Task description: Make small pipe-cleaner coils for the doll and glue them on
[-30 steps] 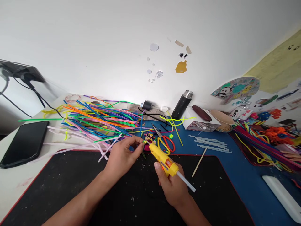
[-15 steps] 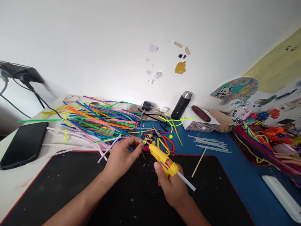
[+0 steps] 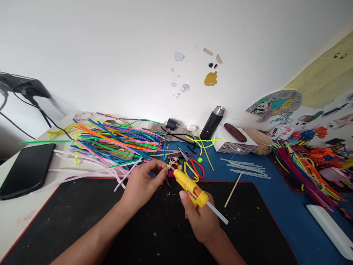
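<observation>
My right hand [image 3: 202, 217] is wrapped round a yellow glue gun [image 3: 190, 186] with a clear glue stick out of its back end. The gun's nozzle points up and left, right beside the fingertips of my left hand [image 3: 145, 180]. Those fingers pinch a small yellow-green piece [image 3: 168, 166]; its exact shape is too small to tell. Just behind the nozzle lies a small colourful figure [image 3: 175, 160]. Scissors [image 3: 194, 167] with red and yellow handles rest to the right of it.
Many coloured pipe cleaners [image 3: 118, 138] lie at the left, near a black phone [image 3: 27, 169]. Behind stands a black flask [image 3: 212, 123]. Glue sticks [image 3: 248, 167] and a wooden stick [image 3: 233, 190] are on the right. A black mat [image 3: 82, 206] lies in front.
The view has shifted very slightly. Both hands and the glue gun hold nearly the same positions.
</observation>
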`<state>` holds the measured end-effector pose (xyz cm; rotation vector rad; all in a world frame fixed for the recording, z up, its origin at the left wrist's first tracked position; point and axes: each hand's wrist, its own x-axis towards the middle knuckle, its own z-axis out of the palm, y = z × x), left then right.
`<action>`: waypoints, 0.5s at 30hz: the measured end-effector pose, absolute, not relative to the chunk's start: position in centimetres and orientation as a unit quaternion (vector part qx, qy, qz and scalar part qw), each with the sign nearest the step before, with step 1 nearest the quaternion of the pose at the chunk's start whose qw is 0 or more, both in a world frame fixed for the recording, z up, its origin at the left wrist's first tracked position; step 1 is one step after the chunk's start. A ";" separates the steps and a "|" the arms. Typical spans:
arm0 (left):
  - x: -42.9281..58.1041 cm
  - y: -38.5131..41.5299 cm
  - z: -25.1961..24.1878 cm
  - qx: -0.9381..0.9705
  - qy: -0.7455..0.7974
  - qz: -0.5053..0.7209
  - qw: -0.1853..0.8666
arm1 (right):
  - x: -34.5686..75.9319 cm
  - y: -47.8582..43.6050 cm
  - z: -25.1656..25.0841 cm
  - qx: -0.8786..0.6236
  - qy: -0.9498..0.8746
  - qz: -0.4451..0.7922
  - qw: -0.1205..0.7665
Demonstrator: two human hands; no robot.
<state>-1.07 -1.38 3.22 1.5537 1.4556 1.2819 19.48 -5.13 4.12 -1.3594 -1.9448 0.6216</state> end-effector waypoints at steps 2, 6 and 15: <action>-1.1 -1.4 3.1 0.590 0.553 0.490 0.326 | 19.5 -5.1 4.1 -0.521 -0.742 0.258 0.335; -1.1 -1.4 2.9 0.584 0.550 0.495 0.334 | 19.5 -5.2 3.9 -0.523 -0.732 0.284 0.333; -1.5 -1.1 3.2 0.527 0.531 0.523 0.409 | 20.5 -5.7 2.2 -0.538 -0.676 0.355 0.359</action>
